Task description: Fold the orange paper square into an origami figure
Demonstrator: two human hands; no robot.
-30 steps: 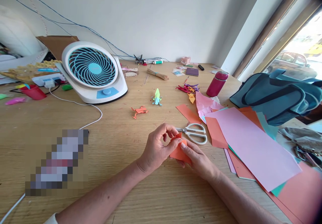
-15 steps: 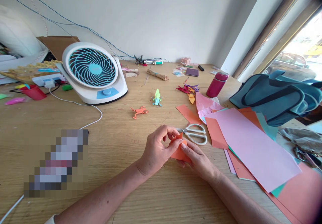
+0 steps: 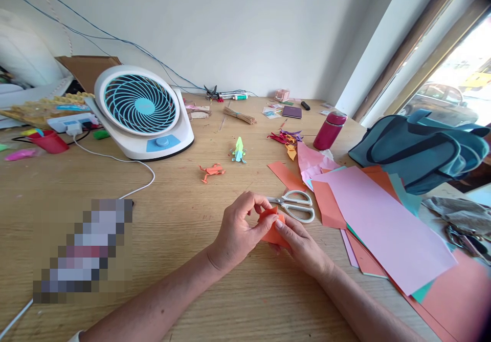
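So the thing being worked on is a small piece of plain orange paper, already folded, and it's right in the middle between both bare hands. Looks to me like a folding or creasing step: one flap sticks up at the top edge and the thumbs are right on it. My guess is the next move calls for lining up that flap and pressing it flat, with one hand steadying the rest so the layers don't slip.

Grip-wise, the left hand has the thumb and fingers pinched on the upper part, and the right hand is clamped on the right side, thumb on the front, fingertips poking out underneath. The two thumbs nearly meet, most of the visible paper hangs below them. Can't tell if its bottom touches the light brown wooden table.

Just behind the hands is a pair of scissors with white loop handles. Further out, a spindly orange folded-paper figure and a green and light blue folded-paper one, with a big flat pink paper sheet on a pile off to the right
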